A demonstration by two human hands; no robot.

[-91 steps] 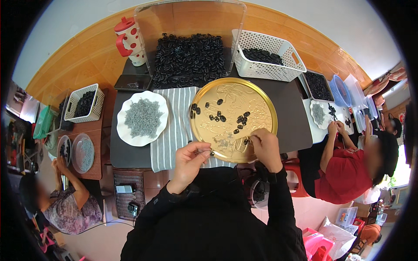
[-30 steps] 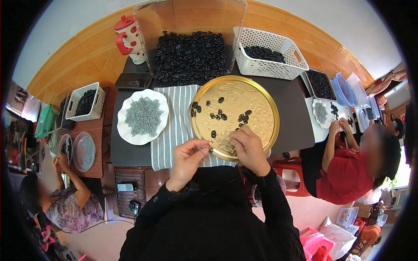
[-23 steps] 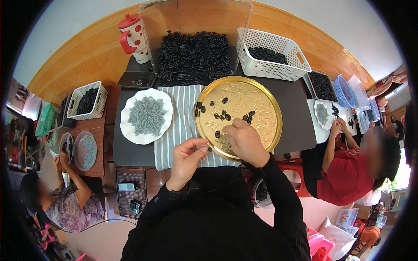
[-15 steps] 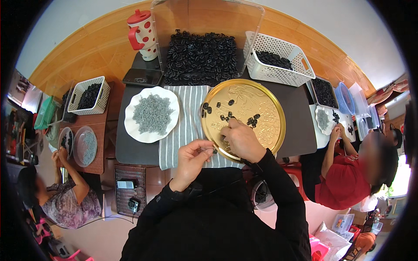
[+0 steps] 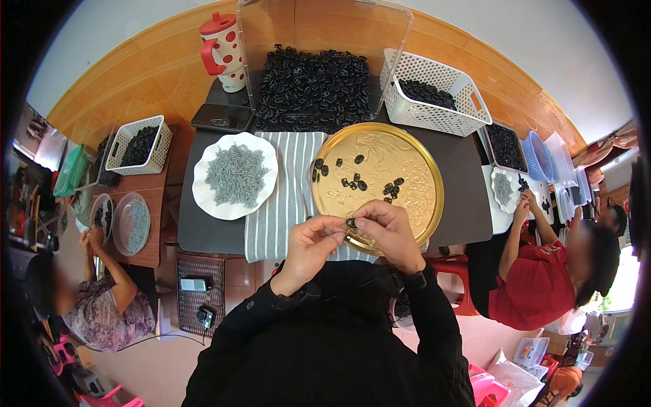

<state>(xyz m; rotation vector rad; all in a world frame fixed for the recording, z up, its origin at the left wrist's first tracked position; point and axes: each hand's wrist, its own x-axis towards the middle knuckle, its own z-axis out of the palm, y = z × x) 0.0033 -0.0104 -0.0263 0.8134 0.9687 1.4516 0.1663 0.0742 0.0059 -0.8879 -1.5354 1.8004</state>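
Note:
Over the near rim of a round gold tray (image 5: 427, 224), my two hands meet with their fingertips almost touching. My right hand (image 5: 390, 236) pinches a small black oval plastic piece (image 5: 351, 222). Close against it, my left hand (image 5: 313, 247) has its thumb and forefinger pressed together; a tiny dark bit shows by its fingertips, too small to name. Several loose black pieces (image 5: 362, 185) lie on the tray. To the left, a white scalloped plate (image 5: 203, 197) holds a heap of small grey-clear pieces (image 5: 236, 174). A grey striped cloth (image 5: 288, 190) lies between plate and tray.
A clear bin (image 5: 408, 34) heaped with black pieces (image 5: 312, 88) stands at the back, beside a white perforated basket (image 5: 441, 119). Back left are a phone (image 5: 222, 118) and a spotted tumbler (image 5: 230, 54). People work at tables on both sides.
My right hand has come back from the loose pieces on the tray toward my left hand, now with a black piece in its fingers. My left hand has shifted slightly right.

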